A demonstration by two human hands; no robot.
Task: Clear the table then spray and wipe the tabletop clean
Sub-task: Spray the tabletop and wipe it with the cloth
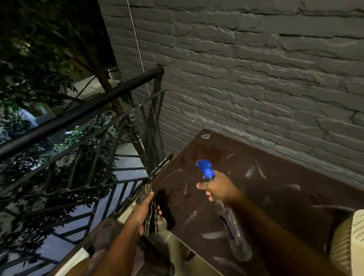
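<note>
Right hand [218, 189] grips a clear, near-empty spray bottle [234, 230] over the table [284, 174]; left hand [144, 211] clutches a cloth [153, 220] at its left edge.

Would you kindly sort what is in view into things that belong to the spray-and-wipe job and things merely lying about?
For the job:
spray bottle in the right hand
cloth in the left hand
tabletop

Lying about:
cream perforated chair
railing
small scrap at the table's far corner
</note>
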